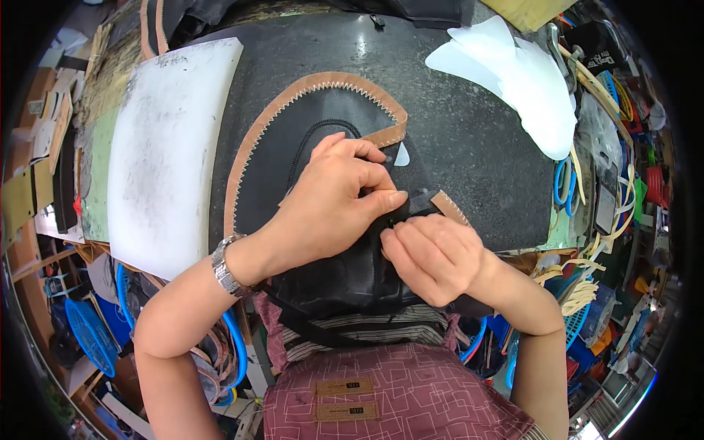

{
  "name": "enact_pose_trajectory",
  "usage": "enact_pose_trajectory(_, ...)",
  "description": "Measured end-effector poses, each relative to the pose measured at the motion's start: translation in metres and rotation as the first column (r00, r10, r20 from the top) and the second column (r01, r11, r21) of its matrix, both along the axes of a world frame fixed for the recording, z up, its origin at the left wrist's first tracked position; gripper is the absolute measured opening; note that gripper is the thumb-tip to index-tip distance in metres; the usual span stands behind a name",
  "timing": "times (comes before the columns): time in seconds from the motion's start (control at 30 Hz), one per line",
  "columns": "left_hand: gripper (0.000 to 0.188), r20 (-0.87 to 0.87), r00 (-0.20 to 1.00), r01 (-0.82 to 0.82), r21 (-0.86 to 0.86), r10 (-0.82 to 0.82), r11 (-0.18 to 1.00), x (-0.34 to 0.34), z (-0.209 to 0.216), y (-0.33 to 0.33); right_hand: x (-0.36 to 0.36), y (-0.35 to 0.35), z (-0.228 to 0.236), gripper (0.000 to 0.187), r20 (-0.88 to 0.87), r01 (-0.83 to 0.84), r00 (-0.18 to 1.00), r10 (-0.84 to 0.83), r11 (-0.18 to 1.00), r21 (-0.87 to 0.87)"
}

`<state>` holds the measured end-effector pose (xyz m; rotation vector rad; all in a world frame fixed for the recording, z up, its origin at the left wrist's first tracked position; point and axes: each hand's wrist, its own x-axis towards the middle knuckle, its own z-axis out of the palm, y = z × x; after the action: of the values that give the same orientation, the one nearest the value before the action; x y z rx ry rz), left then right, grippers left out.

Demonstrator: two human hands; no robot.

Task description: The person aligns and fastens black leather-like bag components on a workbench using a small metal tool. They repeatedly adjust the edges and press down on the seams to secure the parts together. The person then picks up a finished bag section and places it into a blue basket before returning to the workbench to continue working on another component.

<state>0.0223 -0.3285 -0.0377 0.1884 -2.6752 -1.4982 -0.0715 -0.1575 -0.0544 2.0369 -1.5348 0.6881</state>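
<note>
A black leather piece (pixel 282 128) lies before me, its curved edge bound with a brown strip (pixel 238 165) sewn in pale zigzag stitching. Black cord-like trim (pixel 328 126) curves across its upper part. My left hand (pixel 334 191), a metal watch at the wrist, is closed with thumb and fingers pinching the black leather near the middle. Close beside it, my right hand (pixel 438 253) is pinched at the leather's edge, fingers curled in. Between the fingertips the detail is too small and dark to make out. A short end of brown strip (pixel 449 205) shows above the right hand.
The dark work board (pixel 499 176) carries a white block (pixel 172 147) at left and white glossy sheets (pixel 524 88) at far right. A small black clip-like object (pixel 377 21) sits at the far edge. Blue baskets (pixel 89 337) and cluttered shelves flank the table.
</note>
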Motion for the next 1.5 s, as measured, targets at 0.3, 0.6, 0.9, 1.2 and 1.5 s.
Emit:
enact_pose_trajectory(0.3, 0.020, -0.011, 1.000, 0.004, 0.006, -0.003, 1.000, 0.000, -0.002, 0.002, 0.001, 0.001, -0.002, 0.019, 0.030, -0.017, 0.999, 0.017, 1.000, 0.004)
enact_pose_trajectory(0.6, 0.018, 0.021, 1.000, 0.020, 0.047, -0.021, 0.999, 0.000, 0.003, -0.001, 0.001, -0.004, -0.006, 0.019, 0.080, 0.208, 0.975, -0.207, 0.978, -0.006)
enact_pose_trajectory(0.9, 0.015, -0.004, 1.000, 0.025, 0.049, -0.025, 0.998, 0.002, -0.001, -0.006, 0.000, -0.007, -0.006, 0.022, 0.062, 0.129, 0.990, -0.130, 0.991, 0.022)
enact_pose_trajectory(1.2, 0.017, 0.000, 0.985, 0.173, -0.107, -0.174, 0.979, 0.006, 0.002, -0.006, 0.002, 0.003, -0.003, 0.013, -0.082, 0.084, 0.993, -0.085, 0.996, -0.008)
enact_pose_trajectory(1.5, 0.010, -0.127, 0.986, 0.083, -0.179, -0.107, 0.980, 0.009, -0.010, 0.009, 0.004, 0.001, -0.011, 0.011, -0.020, -0.098, 0.995, 0.099, 0.995, 0.030)
